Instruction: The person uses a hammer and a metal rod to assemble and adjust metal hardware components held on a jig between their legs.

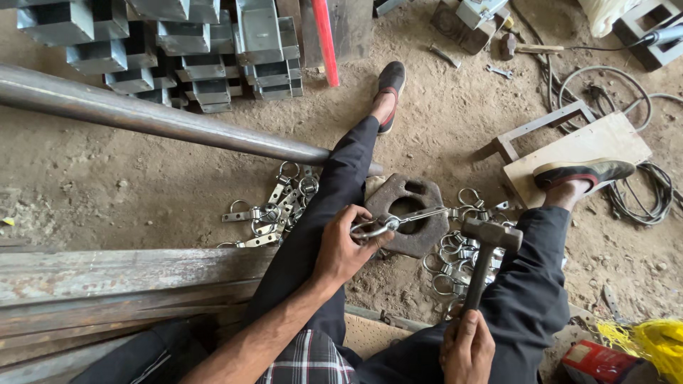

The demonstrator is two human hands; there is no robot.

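Note:
My left hand point(345, 245) grips the ring end of a metal clamp piece point(398, 221), a flat strip with a loop, and holds it across a heavy rusty hexagonal iron block point(420, 245) with a hole in it, on the dirt between my legs. My right hand point(466, 348) holds the wooden handle of a hammer point(487, 249); its steel head hovers just right of the block, level with the strip's tip. Both legs in dark trousers stretch out on either side of the block.
Heaps of similar ring clamps lie left point(274, 210) and right point(455, 259) of the block. A long steel pipe point(156, 117) crosses the upper left, folded metal channels point(192, 53) behind it. Steel bars point(107, 284) lie at left; a wooden board point(576, 149) and cables point(651, 192) at right.

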